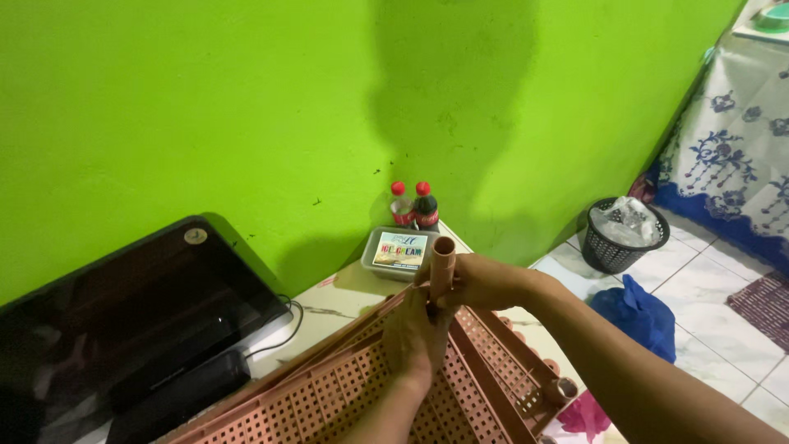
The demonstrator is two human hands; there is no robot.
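a: what is the room like?
b: a bright green wall (205,99) fills the back, with a pale tiled floor (707,271) off to one side and a light marbled table (345,300) below. i'll place everything from the brown tube (443,267) standing upright in the middle.

a: who has the tube?
b: the right hand (481,281) is wrapped around it from the side, fingers closed tight on its upper part, just under the open top. the left hand (417,333) is right below the tube, at its foot, fingers curled against it and against the shelf; how firmly it grips i cannot tell, it is blurred.

a: which shelf?
b: brown plastic shelf panels (345,386) full of small square holes lie tilted under the tube and spread down from it. short sockets (565,386) show on a corner below and to the side of the tube.

a: what else is near?
b: just behind the tube sits a grey lidded tub (400,251), and behind that, against the wall, two small bottles with red caps (413,205). far from the tube on one side rests a black laptop (123,321) with a cable (283,333). on the other side there is a blue bag (641,316) on the floor, further off a black basket (625,234) holding clear plastic, and beyond it a white cloth with blue flowers (735,140).
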